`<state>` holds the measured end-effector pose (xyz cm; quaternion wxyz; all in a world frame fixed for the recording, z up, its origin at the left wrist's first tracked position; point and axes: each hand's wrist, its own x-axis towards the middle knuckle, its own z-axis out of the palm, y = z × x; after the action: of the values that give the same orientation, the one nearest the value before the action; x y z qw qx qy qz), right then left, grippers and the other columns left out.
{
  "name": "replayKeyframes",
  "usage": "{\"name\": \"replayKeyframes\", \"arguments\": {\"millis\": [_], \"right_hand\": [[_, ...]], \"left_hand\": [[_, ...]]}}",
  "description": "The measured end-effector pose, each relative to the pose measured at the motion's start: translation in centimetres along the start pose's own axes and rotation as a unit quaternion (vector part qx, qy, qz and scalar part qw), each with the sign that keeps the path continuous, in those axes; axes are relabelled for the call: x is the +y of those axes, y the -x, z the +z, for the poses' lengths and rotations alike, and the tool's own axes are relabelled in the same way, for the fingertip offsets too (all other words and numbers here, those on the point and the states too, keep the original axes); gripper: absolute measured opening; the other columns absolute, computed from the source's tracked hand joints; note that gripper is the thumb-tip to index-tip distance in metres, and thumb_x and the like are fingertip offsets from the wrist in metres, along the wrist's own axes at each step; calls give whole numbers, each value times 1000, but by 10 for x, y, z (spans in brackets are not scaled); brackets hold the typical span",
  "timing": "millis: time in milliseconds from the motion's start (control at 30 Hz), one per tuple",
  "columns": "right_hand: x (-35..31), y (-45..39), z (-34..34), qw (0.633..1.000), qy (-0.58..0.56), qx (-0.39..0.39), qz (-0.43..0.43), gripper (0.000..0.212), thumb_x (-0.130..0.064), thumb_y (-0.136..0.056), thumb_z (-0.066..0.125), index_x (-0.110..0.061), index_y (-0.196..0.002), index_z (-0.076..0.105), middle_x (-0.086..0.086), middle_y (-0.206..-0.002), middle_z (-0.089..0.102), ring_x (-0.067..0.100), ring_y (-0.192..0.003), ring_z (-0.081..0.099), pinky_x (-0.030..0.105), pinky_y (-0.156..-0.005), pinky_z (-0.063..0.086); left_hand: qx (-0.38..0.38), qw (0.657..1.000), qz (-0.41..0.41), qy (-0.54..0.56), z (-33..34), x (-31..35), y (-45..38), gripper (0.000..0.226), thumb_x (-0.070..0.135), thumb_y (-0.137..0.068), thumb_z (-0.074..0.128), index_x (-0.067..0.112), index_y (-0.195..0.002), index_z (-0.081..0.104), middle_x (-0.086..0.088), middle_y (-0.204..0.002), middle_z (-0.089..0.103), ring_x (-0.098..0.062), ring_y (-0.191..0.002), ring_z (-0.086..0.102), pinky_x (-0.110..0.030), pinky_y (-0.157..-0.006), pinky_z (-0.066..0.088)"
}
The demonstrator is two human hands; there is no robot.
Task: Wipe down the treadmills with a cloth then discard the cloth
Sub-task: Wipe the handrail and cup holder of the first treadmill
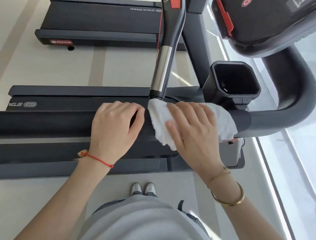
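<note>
cloth (159, 120): my right hand (194, 130) covered its middle, so only the ends showed.
rail (39, 125): it ran off the left edge; my hands hid part of it.
console (256, 16): the top edge cut it off.
left hand (115, 127): its fingertips curled out of sight over the rail.
</note>
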<state>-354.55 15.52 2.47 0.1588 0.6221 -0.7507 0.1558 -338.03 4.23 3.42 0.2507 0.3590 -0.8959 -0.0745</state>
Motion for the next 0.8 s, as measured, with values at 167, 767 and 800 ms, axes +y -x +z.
{"name": "replayKeyframes", "arguments": {"millis": [167, 767, 800], "right_hand": [[58, 10, -23, 998, 24, -24, 57, 43, -42, -103, 30, -18, -123, 59, 2, -115, 60, 27, -108, 53, 40, -101, 34], [37, -30, -28, 982, 29, -180, -50, 71, -73, -89, 18, -25, -126, 55, -5, -101, 64, 20, -86, 61, 33, -77, 46], [32, -30, -26, 983, 31, -175, -54, 71, -72, -90, 16, -24, -126, 55, -3, -99, 65, 21, -85, 61, 35, -76, 46]], "left_hand": [[0, 1000, -10, 6, -1, 1, 0, 28, 25, -101, 45, 20, -90, 71, 8, -78, 70, -18, -73, 61, -32, -80, 41], [-39, 997, -2, 72, -25, -25, 6, 19, 17, -100, 53, 13, -107, 70, 2, -98, 73, -23, -92, 67, -44, -94, 45], [-38, 997, -3, 69, -27, -31, 8, 19, 16, -99, 53, 13, -106, 70, 3, -99, 73, -23, -93, 67, -44, -94, 44]]}}
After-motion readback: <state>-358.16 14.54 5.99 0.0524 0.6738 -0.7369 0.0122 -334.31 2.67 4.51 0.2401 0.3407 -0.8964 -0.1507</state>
